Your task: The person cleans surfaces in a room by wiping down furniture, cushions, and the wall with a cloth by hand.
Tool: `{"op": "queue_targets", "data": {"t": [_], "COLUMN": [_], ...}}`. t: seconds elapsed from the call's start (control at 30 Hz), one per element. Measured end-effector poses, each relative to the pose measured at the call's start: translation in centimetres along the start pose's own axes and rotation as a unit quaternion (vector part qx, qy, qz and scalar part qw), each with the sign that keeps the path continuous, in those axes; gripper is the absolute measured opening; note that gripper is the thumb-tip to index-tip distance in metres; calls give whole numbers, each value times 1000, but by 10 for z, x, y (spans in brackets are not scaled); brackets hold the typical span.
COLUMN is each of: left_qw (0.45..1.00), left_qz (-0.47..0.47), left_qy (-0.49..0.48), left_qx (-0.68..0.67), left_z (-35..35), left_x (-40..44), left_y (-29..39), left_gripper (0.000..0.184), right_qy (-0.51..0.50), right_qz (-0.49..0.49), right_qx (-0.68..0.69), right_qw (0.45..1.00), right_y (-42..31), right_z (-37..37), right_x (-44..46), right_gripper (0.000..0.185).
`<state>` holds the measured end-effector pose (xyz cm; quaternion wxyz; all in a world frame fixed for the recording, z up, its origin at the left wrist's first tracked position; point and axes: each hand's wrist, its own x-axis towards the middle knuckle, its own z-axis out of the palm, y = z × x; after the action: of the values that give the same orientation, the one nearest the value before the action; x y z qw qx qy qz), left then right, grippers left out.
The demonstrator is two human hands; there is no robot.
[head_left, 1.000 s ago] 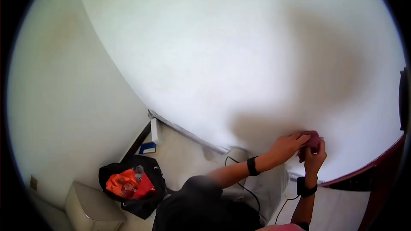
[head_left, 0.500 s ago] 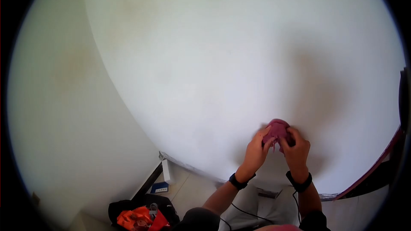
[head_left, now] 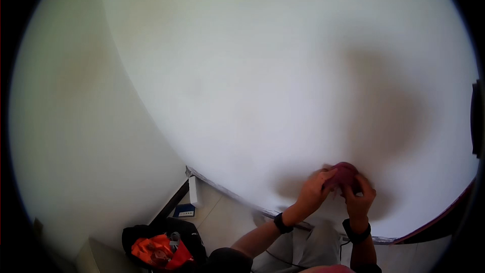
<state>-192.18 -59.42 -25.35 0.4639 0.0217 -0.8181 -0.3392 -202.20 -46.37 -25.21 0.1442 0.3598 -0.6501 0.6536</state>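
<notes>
A dark pink, bunched-up cloth (head_left: 344,176) is held between both hands, close in front of the white wall (head_left: 242,96); whether it touches the wall I cannot tell. My left hand (head_left: 314,192) grips its left side, thumb and fingers pressed into the folds. On the right side, my right hand (head_left: 359,202) has its fingers curled round the cloth. Its top is rounded, and part of its lower side is hidden by the fingers. Each wrist wears a black band.
A black bag (head_left: 194,236) with an orange item (head_left: 151,249) lies at lower left. Near the wall corner are a white box (head_left: 194,191) and a small blue box (head_left: 184,211) on the tiled floor. A dark-red edge (head_left: 444,205) runs along the right. A cable crosses by my legs.
Both hands and the cloth sit lower and further right in view. The cloth looks more compact, and the loose ends that hung below it show less. The view has shifted slightly.
</notes>
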Motion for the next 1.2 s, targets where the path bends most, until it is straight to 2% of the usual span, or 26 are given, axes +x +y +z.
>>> {"op": "queue_targets", "data": {"t": [0.17,0.27,0.4,0.5,0.6,0.7,0.77,0.83,0.9,1.0,1.07,1.1,1.13,1.17,1.2], "left_qw": [999,999,997,997,995,979,964,912,900,897,905,892,878,865,859], "left_qz": [47,22,19,-13,-59,-140,-223,-361,-402,-416,-404,-435,-464,-489,-499], "left_qy": [16,-1,-15,-71,-64,-149,-144,-190,-166,-145,-131,-123,-116,-108,-104], "left_qx": [-9,-31,-68,1,-52,1,-12,-34,-33,-13,0,-13,-28,-44,-46], "left_z": [3,1,1,2,5,-10,-16,-41,-71,-110,-144,-163,-184,-199,-226], "left_x": [0,-4,-7,-10,-19,-16,-9,9,23,46,66,77,87,92,96], "left_y": [2,6,4,10,17,39,58,87,117,162,194,213,234,256,285], "left_gripper": [46,44,48,50,45,39,36,37,37,37,39,40,41,42,45], "right_qy": [-5,12,2,91,18,-62,-154,-267,-337,-342,-363,-371,-404,-415,-421], "right_qz": [-95,-127,-59,-101,-19,127,115,274,267,312,332,338,385,386,343], "right_qx": [-47,-65,-51,-88,-97,-36,-104,-75,-75,44,84,103,123,135,156], "right_qw": [994,990,997,987,995,989,976,921,900,885,867,859,820,812,825], "right_y": [11,17,28,54,55,43,-21,-62,-114,-150,-217,-250,-278,-307,-330], "right_z": [-5,-4,-5,-2,-19,-30,-18,-14,-12,-10,-1,1,-1,-6,-9], "right_x": [-2,-8,-21,-33,-47,-56,-19,5,26,36,61,73,84,89,79], "right_gripper": [31,32,32,34,36,36,31,21,15,19,21,23,31,33,36]}}
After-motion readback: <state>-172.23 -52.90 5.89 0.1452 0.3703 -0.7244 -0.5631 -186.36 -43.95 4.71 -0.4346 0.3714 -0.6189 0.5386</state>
